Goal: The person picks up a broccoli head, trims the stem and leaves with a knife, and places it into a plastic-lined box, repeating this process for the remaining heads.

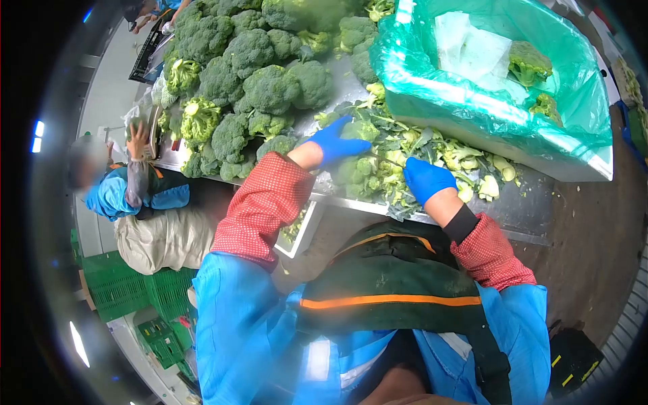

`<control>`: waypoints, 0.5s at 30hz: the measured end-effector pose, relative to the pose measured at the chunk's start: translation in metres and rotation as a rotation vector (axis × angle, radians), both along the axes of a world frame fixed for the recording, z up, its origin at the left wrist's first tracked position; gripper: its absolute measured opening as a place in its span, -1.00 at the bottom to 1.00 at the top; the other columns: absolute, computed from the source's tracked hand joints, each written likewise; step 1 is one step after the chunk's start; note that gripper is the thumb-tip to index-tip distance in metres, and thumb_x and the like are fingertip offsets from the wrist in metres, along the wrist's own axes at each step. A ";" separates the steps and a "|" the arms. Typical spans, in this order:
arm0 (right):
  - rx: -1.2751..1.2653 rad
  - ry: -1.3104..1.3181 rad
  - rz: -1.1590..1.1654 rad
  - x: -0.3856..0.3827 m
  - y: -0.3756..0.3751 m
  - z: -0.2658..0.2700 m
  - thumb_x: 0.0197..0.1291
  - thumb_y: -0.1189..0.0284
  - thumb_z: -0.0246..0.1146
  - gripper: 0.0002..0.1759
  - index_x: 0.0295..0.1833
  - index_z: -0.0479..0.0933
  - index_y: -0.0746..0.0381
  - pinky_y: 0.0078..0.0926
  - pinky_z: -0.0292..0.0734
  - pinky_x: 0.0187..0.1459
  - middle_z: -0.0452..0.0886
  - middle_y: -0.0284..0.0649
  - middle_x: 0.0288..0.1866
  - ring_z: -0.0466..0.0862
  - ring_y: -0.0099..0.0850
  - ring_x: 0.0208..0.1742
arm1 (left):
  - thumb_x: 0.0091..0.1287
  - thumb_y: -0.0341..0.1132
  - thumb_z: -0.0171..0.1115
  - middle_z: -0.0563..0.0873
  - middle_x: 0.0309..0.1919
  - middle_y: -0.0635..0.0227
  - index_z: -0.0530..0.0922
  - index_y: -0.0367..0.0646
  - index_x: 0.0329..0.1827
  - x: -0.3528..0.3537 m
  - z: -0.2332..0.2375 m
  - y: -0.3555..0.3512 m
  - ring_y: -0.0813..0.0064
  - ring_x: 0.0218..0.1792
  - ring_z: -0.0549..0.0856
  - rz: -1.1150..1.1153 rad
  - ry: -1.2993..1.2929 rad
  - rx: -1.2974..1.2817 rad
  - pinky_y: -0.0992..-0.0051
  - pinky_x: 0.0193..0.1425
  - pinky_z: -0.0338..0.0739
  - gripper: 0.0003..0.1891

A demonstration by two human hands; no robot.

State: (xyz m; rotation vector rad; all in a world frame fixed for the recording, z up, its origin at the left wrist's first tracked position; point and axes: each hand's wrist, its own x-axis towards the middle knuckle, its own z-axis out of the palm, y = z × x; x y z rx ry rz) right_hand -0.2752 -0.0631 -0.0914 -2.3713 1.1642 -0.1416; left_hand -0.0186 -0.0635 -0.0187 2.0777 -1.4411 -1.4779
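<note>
My left hand wears a blue glove, its thumb and fingers spread around a broccoli head at the table's front edge. Another green floret, slightly blurred, lies just below that hand. In its own blue glove, my right hand is closed around a knife, whose handle is hidden in the fist. The thin knife blade points left toward the broccoli by my left hand. Cut stalks and leaves are strewn under and around both hands.
A large pile of broccoli heads covers the table's left side. At right stands a bin lined with green plastic, holding broccoli pieces and a pale sheet. A co-worker is at the left, near green crates. Below the table edge sits a white container.
</note>
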 end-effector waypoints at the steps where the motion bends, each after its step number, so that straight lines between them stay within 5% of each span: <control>1: 0.030 -0.012 0.026 -0.002 0.003 -0.003 0.33 0.25 0.02 -0.76 -0.20 0.47 0.20 -0.03 0.51 -0.32 0.64 0.00 -0.35 0.63 0.01 -0.35 | -0.04 0.19 0.45 0.48 0.25 -0.08 0.09 -0.24 0.50 -0.002 0.001 -0.001 0.17 0.24 0.52 0.001 -0.027 0.005 0.33 0.27 0.42 0.12; 15: -0.064 -0.021 0.015 -0.004 -0.008 -0.020 0.28 0.32 0.07 -0.84 -0.21 0.47 0.16 -0.12 0.53 -0.35 0.62 -0.10 -0.31 0.64 -0.06 -0.33 | -0.07 0.21 0.45 0.44 0.30 -0.06 0.18 -0.18 0.47 -0.001 -0.013 -0.020 0.15 0.30 0.47 -0.084 -0.059 0.019 0.30 0.34 0.36 0.09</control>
